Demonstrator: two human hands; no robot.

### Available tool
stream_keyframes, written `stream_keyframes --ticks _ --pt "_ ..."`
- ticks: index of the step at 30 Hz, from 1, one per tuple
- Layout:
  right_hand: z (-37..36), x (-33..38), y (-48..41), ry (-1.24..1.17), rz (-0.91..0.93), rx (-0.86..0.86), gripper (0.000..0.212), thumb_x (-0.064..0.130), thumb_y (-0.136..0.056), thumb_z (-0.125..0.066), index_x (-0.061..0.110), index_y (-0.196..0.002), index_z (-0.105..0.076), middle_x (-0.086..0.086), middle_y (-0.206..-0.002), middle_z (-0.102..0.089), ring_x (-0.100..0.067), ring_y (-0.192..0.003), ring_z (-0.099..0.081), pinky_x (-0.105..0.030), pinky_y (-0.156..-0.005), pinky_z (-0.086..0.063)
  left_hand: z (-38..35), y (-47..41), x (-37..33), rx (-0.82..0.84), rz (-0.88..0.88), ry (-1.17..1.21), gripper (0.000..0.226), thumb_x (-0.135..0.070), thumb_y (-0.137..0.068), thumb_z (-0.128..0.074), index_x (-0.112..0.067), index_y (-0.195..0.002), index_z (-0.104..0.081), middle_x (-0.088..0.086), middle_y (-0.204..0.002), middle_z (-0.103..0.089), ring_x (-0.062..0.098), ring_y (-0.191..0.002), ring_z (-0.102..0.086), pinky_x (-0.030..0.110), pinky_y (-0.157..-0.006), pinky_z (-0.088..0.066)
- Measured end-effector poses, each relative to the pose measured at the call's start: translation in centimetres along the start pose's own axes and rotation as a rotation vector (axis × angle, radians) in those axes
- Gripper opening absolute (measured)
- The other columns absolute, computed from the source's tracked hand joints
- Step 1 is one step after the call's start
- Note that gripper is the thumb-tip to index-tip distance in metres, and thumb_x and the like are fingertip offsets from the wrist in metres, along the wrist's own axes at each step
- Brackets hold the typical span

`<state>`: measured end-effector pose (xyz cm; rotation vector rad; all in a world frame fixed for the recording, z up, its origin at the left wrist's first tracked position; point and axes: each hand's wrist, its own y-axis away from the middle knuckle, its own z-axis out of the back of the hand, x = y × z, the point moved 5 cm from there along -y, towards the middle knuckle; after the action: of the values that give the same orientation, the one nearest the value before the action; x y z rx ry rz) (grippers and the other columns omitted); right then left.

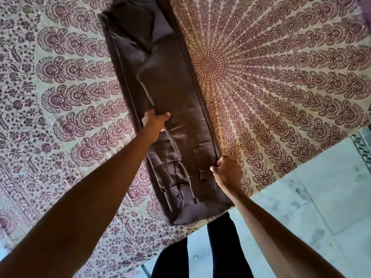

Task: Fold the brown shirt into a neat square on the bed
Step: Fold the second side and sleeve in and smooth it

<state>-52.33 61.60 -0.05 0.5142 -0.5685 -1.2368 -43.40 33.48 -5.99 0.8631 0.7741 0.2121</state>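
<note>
Both hands (155, 121) (227, 172) on the brown shirt (180, 127)

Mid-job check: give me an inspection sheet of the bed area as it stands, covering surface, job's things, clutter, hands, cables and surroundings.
Surface: bed, covered in a cream and maroon mandala print.
Job's things: brown shirt lies as a long narrow strip, sleeves folded in, buttoned cuffs at the person's end; not yet a square.
Clutter: a blurred purplish patch at the far right corner, cannot tell what.
Grippers: left hand grips the strip's left edge about midway; right hand pinches its right edge, nearer the person.
Cables: nothing seen.
Surroundings: pale tiled floor beside the bed; the person's dark trouser legs at its edge.
</note>
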Motion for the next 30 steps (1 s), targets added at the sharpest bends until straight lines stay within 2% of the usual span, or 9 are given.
stream_keyframes --ticks 7,10,13,17,19,22,25,28,30 --pt "-1.8 -1.2 0.3 0.108 -0.053 0.192 0.026 0.028 -0.081 -0.077 0.011 -0.100 -0.072 -0.007 -0.101 -0.073 -0.026 -0.095 -0.070 -0.027 -0.072 -0.051 -1.5 3.5 3.7 0.027 -0.010 -0.137 0.040 -0.023 -0.075 -0.080 -0.007 -0.109 -0.067 0.010 -0.101 -0.070 0.022 -0.092 -0.068 0.039 -0.076 -0.060" --pt "-1.7 -1.4 0.3 0.104 -0.034 0.175 0.031 0.034 -0.079 -0.077 0.012 -0.099 -0.071 -0.008 -0.100 -0.073 -0.028 -0.094 -0.070 -0.029 -0.072 -0.051 -1.4 4.0 3.9 0.013 -0.029 -0.124 0.041 -0.027 -0.076 -0.079 -0.010 -0.112 -0.067 0.009 -0.103 -0.071 0.023 -0.094 -0.069 0.036 -0.078 -0.059" --pt "-1.0 -0.3 -0.5 0.070 0.016 0.106 0.031 0.037 -0.077 -0.078 0.013 -0.094 -0.070 -0.008 -0.093 -0.073 -0.028 -0.088 -0.070 -0.032 -0.072 -0.053 -1.0 4.5 2.6 -0.067 -0.076 -0.185 0.048 -0.031 -0.078 -0.077 -0.008 -0.117 -0.061 0.009 -0.112 -0.068 0.023 -0.106 -0.064 0.025 -0.084 -0.050" --pt "0.5 2.3 -2.7 0.036 0.067 0.026 0.024 0.034 -0.081 -0.073 0.013 -0.091 -0.069 -0.008 -0.090 -0.072 -0.029 -0.086 -0.070 -0.032 -0.068 -0.053 0.1 4.5 0.5 -0.210 -0.108 -0.143 0.055 -0.024 -0.076 -0.077 -0.008 -0.119 -0.047 0.012 -0.116 -0.062 0.028 -0.109 -0.059 0.021 -0.077 -0.038" --pt "1.3 4.0 -4.1 0.004 0.100 -0.014 0.021 0.033 -0.083 -0.070 0.015 -0.093 -0.069 -0.007 -0.091 -0.072 -0.028 -0.085 -0.069 -0.028 -0.064 -0.048 0.6 4.3 -0.8 -0.283 -0.197 -0.187 0.056 -0.022 -0.073 -0.078 -0.011 -0.117 -0.043 0.013 -0.118 -0.054 0.032 -0.107 -0.055 0.029 -0.084 -0.040" --pt "2.4 7.6 -7.1 -0.097 0.168 -0.037 0.027 0.036 -0.086 -0.068 0.015 -0.103 -0.068 -0.008 -0.096 -0.073 -0.028 -0.088 -0.069 -0.025 -0.063 -0.043 1.2 3.4 -3.4 -0.366 -0.385 -0.392 0.058 -0.026 -0.073 -0.076 -0.017 -0.122 -0.045 0.012 -0.124 -0.045 0.034 -0.113 -0.048 0.045 -0.094 -0.041" --pt "4.0 12.6 -10.8 -0.170 0.244 -0.056 0.029 0.037 -0.087 -0.064 0.015 -0.105 -0.067 -0.011 -0.099 -0.073 -0.031 -0.092 -0.069 -0.031 -0.069 -0.049 1.2 1.6 -6.9 -0.318 -0.607 -0.615 0.056 -0.030 -0.081 -0.067 -0.019 -0.131 -0.046 0.011 -0.131 -0.044 0.033 -0.118 -0.045 0.047 -0.094 -0.039" --pt "6.3 17.7 -14.6 -0.240 0.281 -0.078 0.025 0.033 -0.089 -0.062 0.013 -0.104 -0.067 -0.013 -0.101 -0.072 -0.031 -0.096 -0.067 -0.033 -0.075 -0.050 1.1 -0.8 -10.1 -0.269 -0.834 -0.823 0.063 -0.031 -0.085 -0.062 -0.019 -0.143 -0.039 0.009 -0.148 -0.037 0.032 -0.133 -0.038 0.046 -0.103 -0.036" --pt "7.6 20.8 -17.0 -0.267 0.306 -0.082 0.023 0.030 -0.090 -0.061 0.011 -0.102 -0.067 -0.013 -0.102 -0.072 -0.032 -0.098 -0.066 -0.034 -0.076 -0.048 0.9 -2.6 -11.6 -0.235 -0.912 -0.939 0.064 -0.034 -0.089 -0.058 -0.019 -0.147 -0.034 0.008 -0.155 -0.029 0.031 -0.141 -0.029 0.047 -0.109 -0.031"
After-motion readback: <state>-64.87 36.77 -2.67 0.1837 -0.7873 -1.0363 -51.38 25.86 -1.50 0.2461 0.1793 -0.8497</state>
